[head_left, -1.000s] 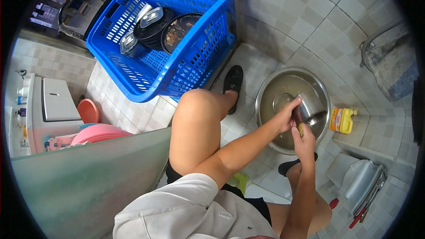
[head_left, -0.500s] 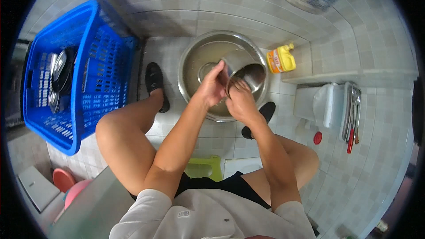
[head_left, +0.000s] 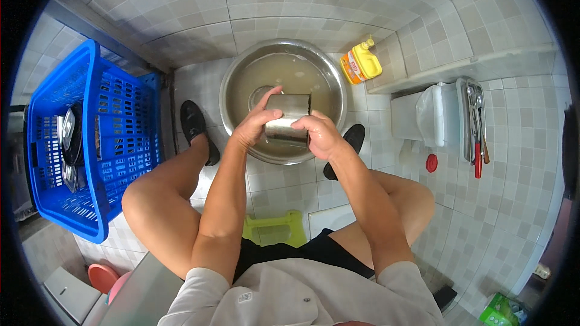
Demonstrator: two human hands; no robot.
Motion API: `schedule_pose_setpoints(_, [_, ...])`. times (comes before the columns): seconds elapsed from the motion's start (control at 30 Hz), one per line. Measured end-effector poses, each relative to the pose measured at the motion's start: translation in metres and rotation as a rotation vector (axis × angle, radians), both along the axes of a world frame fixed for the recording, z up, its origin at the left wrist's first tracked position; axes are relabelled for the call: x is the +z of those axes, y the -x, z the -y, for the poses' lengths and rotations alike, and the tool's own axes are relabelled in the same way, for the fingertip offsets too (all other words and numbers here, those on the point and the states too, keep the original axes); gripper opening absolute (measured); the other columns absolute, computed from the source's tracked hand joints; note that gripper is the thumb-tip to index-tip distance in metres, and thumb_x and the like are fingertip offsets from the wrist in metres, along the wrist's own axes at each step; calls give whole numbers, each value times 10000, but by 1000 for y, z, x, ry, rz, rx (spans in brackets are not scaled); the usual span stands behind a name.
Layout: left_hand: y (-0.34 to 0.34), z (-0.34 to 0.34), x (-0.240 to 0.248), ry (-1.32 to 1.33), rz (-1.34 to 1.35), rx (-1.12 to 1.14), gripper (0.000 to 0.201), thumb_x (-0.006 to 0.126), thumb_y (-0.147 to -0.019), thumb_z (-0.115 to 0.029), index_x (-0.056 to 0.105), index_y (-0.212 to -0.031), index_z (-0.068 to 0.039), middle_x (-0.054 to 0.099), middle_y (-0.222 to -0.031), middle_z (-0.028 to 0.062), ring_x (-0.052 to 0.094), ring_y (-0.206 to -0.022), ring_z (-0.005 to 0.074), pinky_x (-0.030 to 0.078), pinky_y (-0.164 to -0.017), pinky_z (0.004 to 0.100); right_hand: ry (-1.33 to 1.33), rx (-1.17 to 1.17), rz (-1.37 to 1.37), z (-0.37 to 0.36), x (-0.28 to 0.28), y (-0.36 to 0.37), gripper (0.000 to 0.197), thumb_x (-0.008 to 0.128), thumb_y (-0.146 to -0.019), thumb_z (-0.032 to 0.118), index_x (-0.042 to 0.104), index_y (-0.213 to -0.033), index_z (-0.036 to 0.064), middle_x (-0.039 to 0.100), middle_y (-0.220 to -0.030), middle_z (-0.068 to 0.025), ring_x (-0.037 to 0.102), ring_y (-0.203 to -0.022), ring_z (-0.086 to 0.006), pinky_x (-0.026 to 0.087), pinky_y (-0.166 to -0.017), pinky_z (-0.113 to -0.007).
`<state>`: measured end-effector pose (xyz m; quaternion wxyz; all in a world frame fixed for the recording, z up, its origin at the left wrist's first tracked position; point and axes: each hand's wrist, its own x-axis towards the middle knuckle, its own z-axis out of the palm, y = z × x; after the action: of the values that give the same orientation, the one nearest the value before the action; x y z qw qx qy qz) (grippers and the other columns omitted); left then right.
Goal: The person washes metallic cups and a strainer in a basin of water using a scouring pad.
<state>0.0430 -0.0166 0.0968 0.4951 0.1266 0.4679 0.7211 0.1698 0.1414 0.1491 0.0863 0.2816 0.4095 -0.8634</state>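
Note:
A shiny steel cylindrical pot (head_left: 287, 122) lies on its side in the air over a wide metal basin (head_left: 232, 127) of cloudy water. My left hand (head_left: 257, 124) is closed around its left end, thumb on the wall. At the pot's open right end, my right hand (head_left: 324, 137) grips the rim, with the thumb on the outside and the other fingers partly hidden. A round metal item (head_left: 260, 98) shows in the water beside my left fingers; I cannot make out its kind.
A yellow pump bottle (head_left: 362, 63) stands right of the basin. Farther right, a clear plastic bin (head_left: 446, 118) sits beside long-handled utensils (head_left: 477, 127) and a red lid (head_left: 431, 163). On the left, a blue basket (head_left: 99, 145) holds metalware. A green stool (head_left: 275, 229) is beneath me.
The pot has turned from a tilted pose, mouth toward me, to level with its mouth to the right. My right hand has moved from inside the mouth to the rim.

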Motion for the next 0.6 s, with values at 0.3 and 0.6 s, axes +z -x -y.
schedule_pose_setpoints(0.3, [-6, 8, -20, 88, 472, 158, 562, 672, -793, -474, 634, -1193, -82, 665, -1156, 151, 626, -1077, 322, 474, -973, 483, -1308, 562, -344, 23, 20, -28, 351, 631, -910, 251, 670, -1130, -19, 673, -1131, -172, 614, -1156, -303, 428, -1051, -443])
schedule_pose_setpoints(0.6, [-14, 18, -35, -45, 474, 140, 676, 603, -812, -554, 601, -1287, -73, 654, -1251, 161, 640, -1105, 320, 492, -984, 470, -2095, 766, -641, -19, 4, -33, 336, 640, -789, 123, 684, -1102, 9, 620, -1260, -167, 448, -1372, -311, 308, -1174, -509])
